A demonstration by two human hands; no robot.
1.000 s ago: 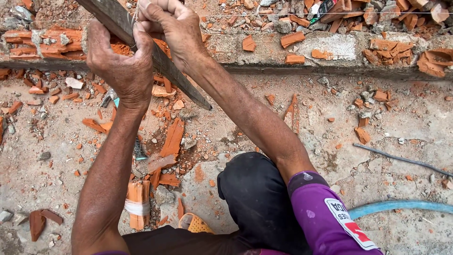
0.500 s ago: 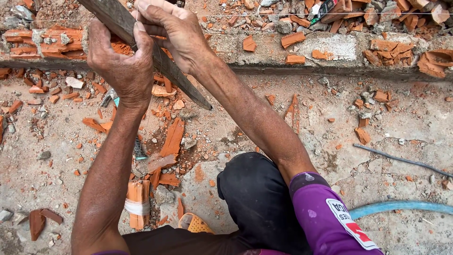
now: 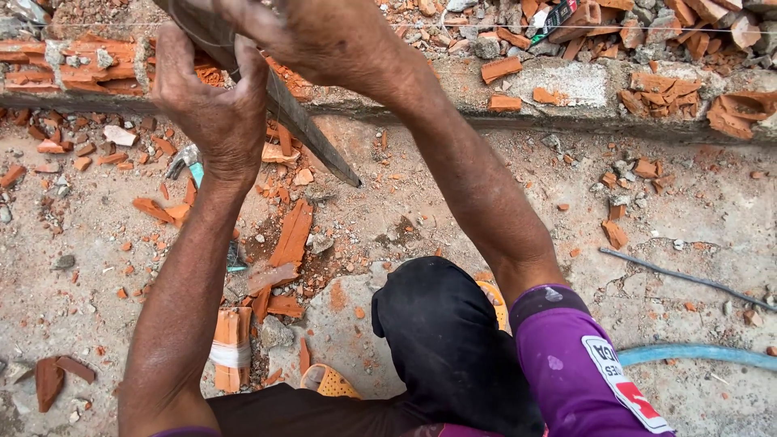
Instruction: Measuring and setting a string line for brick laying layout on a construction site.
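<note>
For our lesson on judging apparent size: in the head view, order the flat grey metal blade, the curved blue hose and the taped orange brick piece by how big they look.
1. Flat grey metal blade, though it is nearer the camera.
2. Curved blue hose, cut off by the frame edge, so unsure against the blade.
3. Taped orange brick piece.

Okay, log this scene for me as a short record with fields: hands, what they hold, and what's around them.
Left hand: wrapped around a flat metal blade, near its upper part.
Right hand: gripping the same blade higher up, at the frame's top edge.
Blade: tilted, tip pointing down and right above the ground.
Ledge: concrete, strewn with broken brick pieces.
Ground: red brick fragments, a thin dark rod, a blue hose.
Footwear: orange sandal.
</note>
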